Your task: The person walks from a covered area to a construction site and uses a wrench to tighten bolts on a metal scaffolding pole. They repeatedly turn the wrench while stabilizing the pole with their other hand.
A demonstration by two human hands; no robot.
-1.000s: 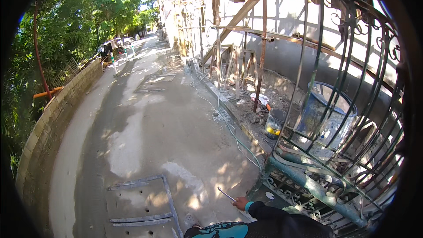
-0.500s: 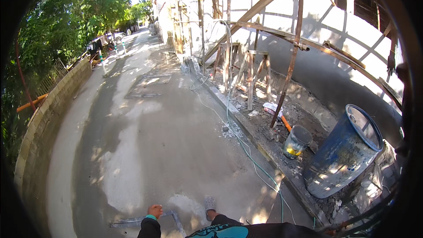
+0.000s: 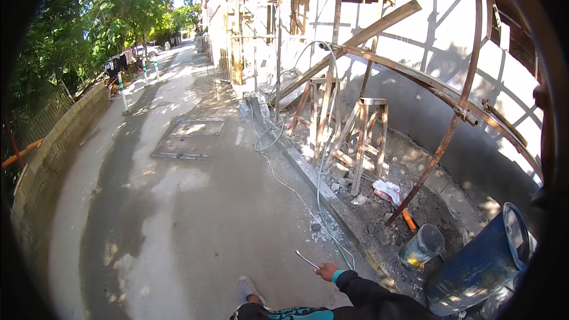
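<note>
Low in the picture, my right hand (image 3: 326, 271) is closed around a thin, light-coloured metal rod (image 3: 306, 258). One end of the rod sticks out to the left over the concrete road; its exact kind is too small to make out. A dark sleeve (image 3: 366, 289) with a teal cuff covers that arm. A green hose (image 3: 342, 252) and a pale cord lie on the ground just beyond the hand. My left hand is out of view.
A raised curb (image 3: 320, 186) runs along the right. Past it stand wooden trestles (image 3: 360, 142), scaffold poles (image 3: 435, 163), a paint-smeared bucket (image 3: 422, 248) and a blue drum (image 3: 480, 264). A rectangular metal frame (image 3: 188, 136) sits in the road ahead. A block wall (image 3: 53, 148) borders the left.
My left hand, seen closed at the lower edge before, has left the picture. My right hand has come into view with the metal rod. The trestles, bucket and road frame appear closer.
</note>
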